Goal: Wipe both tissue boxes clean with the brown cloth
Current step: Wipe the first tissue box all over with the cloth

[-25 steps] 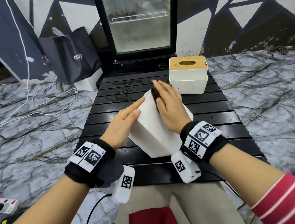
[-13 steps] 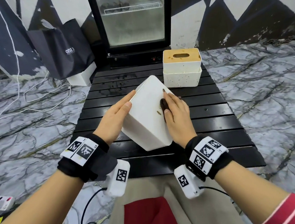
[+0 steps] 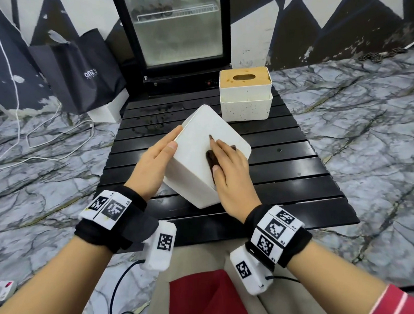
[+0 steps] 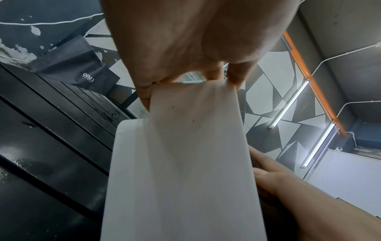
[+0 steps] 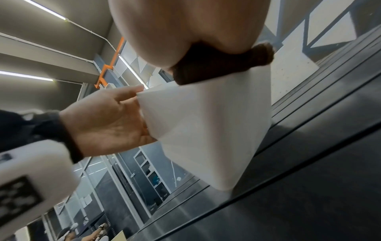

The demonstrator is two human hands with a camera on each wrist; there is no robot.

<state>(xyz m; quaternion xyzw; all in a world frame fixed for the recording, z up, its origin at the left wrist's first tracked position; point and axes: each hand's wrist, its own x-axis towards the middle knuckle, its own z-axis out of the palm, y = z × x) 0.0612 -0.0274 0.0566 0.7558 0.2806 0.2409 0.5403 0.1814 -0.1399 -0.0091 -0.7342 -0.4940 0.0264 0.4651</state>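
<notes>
1. My right hand [image 3: 229, 172] lies flat on the upturned face of the white tissue box [image 3: 195, 143], fingers straight, pressing the brown cloth [image 3: 211, 159] under the palm. Only a dark fold shows beside the thumb, and a tuft pokes out at the far side of the hand.
2. My left hand [image 3: 155, 161] steadies the box from its left: fingers extended along the side wall and upper edge, thumb against the near corner. It braces the box and does not wrap it.
3. The box is tipped onto one low corner on the black slatted table [image 3: 301, 171], directly between my two hands. A small dark mark sits just ahead of my right fingertips.
4. The second tissue box [image 3: 245, 96], with a wooden slotted lid, stands upright well ahead of my right hand, apart from both hands.
5. My reading: wiping of the first box is under way on this one face; which other faces are clean I cannot tell.
6. The lidded box looks untouched, with dark spots on its lid, so roughly half the job or more remains.
</notes>
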